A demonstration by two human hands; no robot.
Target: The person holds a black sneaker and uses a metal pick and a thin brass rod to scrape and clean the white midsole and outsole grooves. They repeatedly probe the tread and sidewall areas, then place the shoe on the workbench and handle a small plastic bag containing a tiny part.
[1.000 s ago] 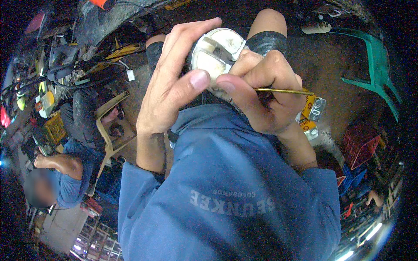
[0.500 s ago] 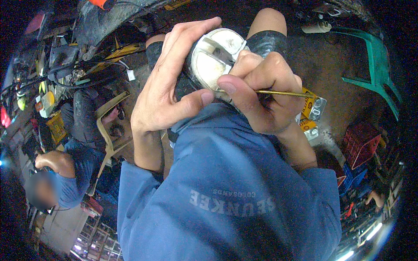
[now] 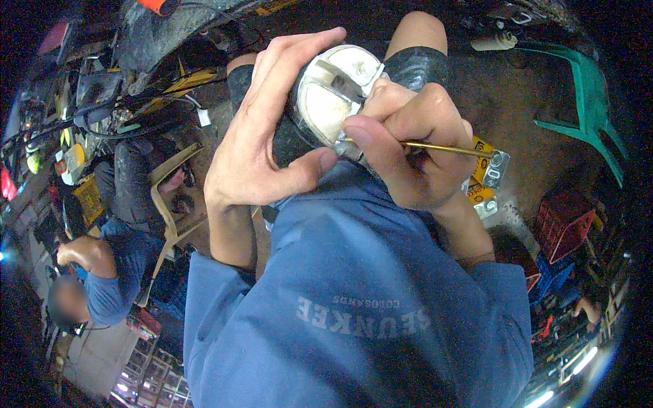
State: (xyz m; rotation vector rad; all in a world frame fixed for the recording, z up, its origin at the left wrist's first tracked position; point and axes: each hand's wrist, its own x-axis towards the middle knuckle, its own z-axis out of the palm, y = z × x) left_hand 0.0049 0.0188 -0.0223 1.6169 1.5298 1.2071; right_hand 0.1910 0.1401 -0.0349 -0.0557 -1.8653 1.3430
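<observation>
A round, silver-white metal part [image 3: 330, 112] rests over my lap, with a recessed channel across its middle between two pale, half-round faces. My left hand [image 3: 262, 129] cups its left side, long fingers stretched along the far rim and thumb curving round near its lower edge. On the right, my right hand [image 3: 418, 136] pinches a thin brass-coloured rod [image 3: 445, 147] between thumb and curled fingers. The rod's tip comes out past the thumb at the part's near edge; exactly what it touches is hard to make out. My right fingers hide the part's right side.
Yellow-and-silver packs [image 3: 486, 173] lie on the floor to the right, near a red crate [image 3: 564, 224] and a green plastic chair [image 3: 585, 95]. Left, another person [image 3: 122, 272] sits by a beige chair [image 3: 163, 197]. Cables and clutter fill the far left.
The rod and right thumb have shifted slightly at the part's near edge. My left thumb has moved a little to the right. The part stays in place.
</observation>
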